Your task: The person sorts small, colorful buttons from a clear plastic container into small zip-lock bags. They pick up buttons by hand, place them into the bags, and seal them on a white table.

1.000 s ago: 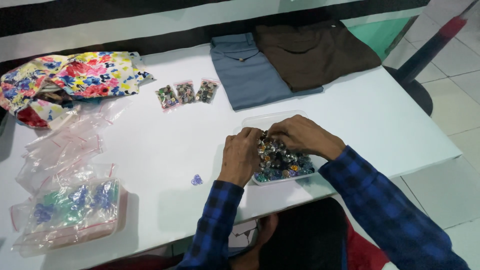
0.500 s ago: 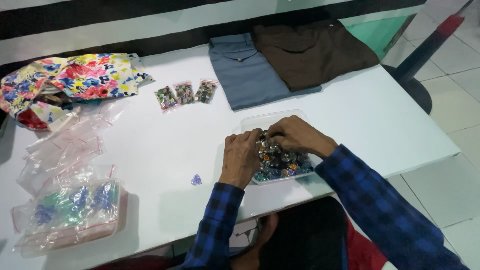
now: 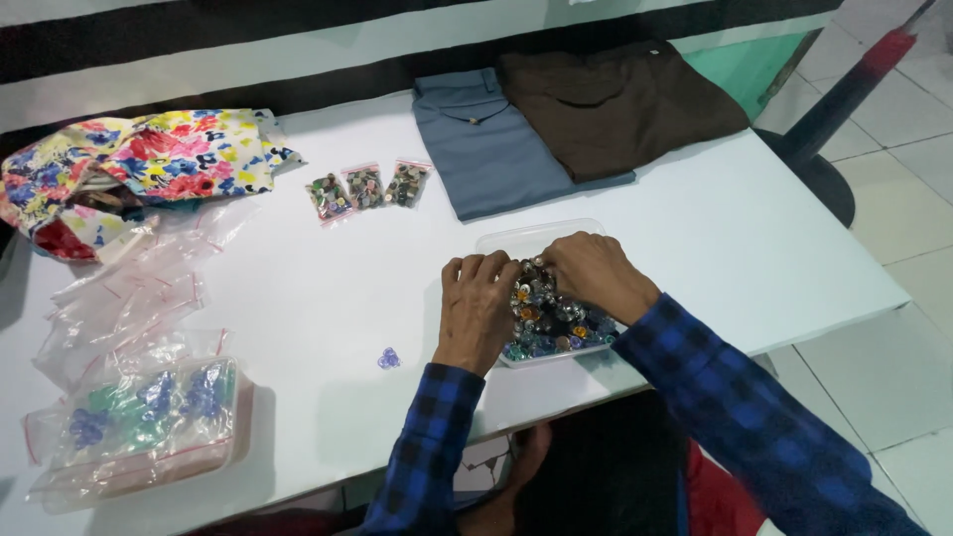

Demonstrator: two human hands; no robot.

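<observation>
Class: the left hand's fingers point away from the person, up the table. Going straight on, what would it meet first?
Probably the tray rim beside the left hand, then bare table; the three small bags lie left of that line, though depth is unclear.

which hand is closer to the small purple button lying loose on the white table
Left. The left hand rests at the near-left edge of the clear plastic tray of buttons, just right of the small purple button. The right hand is farther right, over the tray.
</observation>
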